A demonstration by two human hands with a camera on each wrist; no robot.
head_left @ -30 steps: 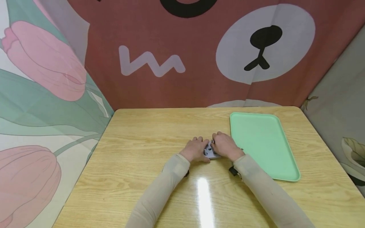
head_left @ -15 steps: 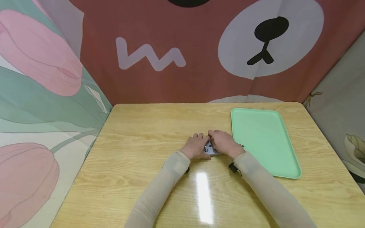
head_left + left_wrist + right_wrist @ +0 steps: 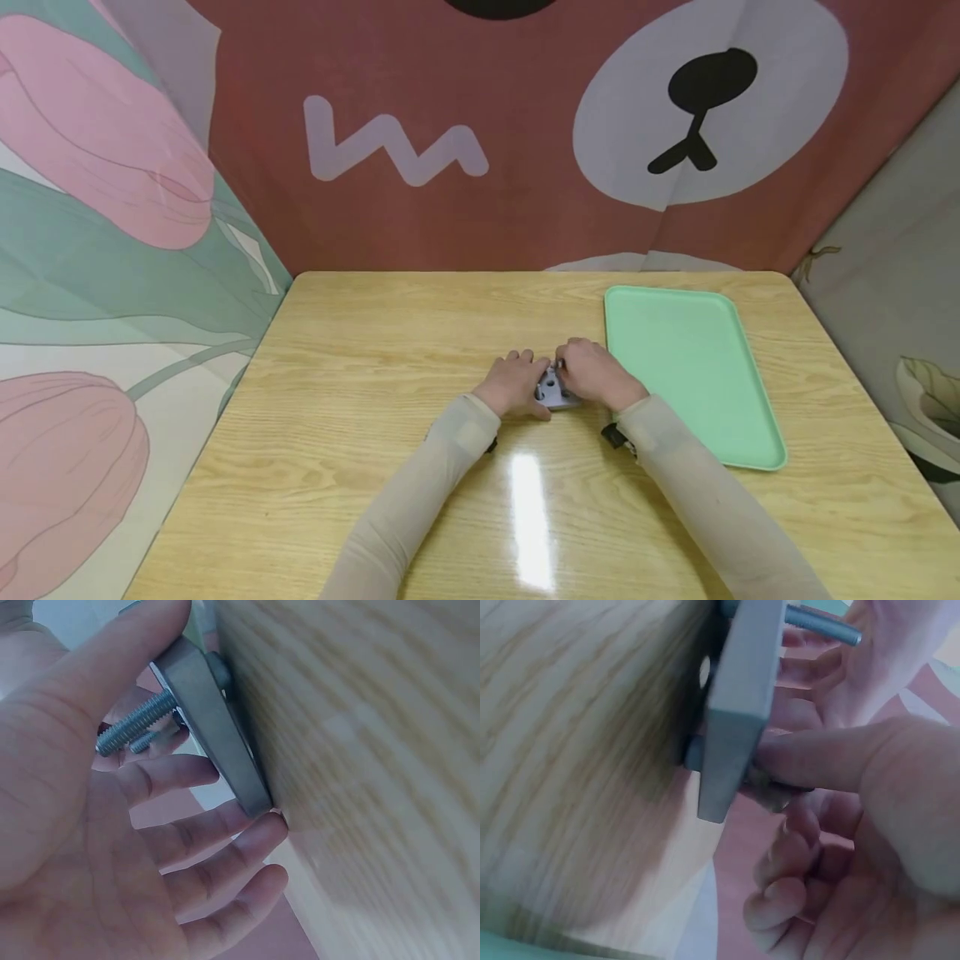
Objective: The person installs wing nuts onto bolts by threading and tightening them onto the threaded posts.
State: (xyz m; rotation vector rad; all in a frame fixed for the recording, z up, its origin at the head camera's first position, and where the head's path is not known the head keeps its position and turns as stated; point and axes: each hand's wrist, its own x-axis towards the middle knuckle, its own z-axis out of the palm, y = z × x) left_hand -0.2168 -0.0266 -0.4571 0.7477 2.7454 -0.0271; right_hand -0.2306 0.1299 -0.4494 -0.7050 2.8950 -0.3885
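A grey metal plate [image 3: 553,393] with holes lies low over the table, bolts standing up through it. Its edge is held between the thumb and fingers of my left hand [image 3: 513,385]. Close to that thumb, a threaded bolt [image 3: 139,720] sticks up from the plate in the left wrist view, with another behind it. At the plate's right end, the thumb and forefinger of my right hand [image 3: 596,373] pinch a small metal nut [image 3: 769,796] on a bolt. Below the plate a bolt head [image 3: 694,754] shows. The fingers hide part of the nut.
A light green tray [image 3: 693,375] lies on the wooden table [image 3: 375,333] just right of the right hand. Behind the table hangs a printed cloth [image 3: 390,225]. Both wrists carry small dark devices under the sleeves.
The right hand's fingers turned forward and left over the plate, then back to the right. The left hand keeps its hold on the plate. The head view has tilted slightly.
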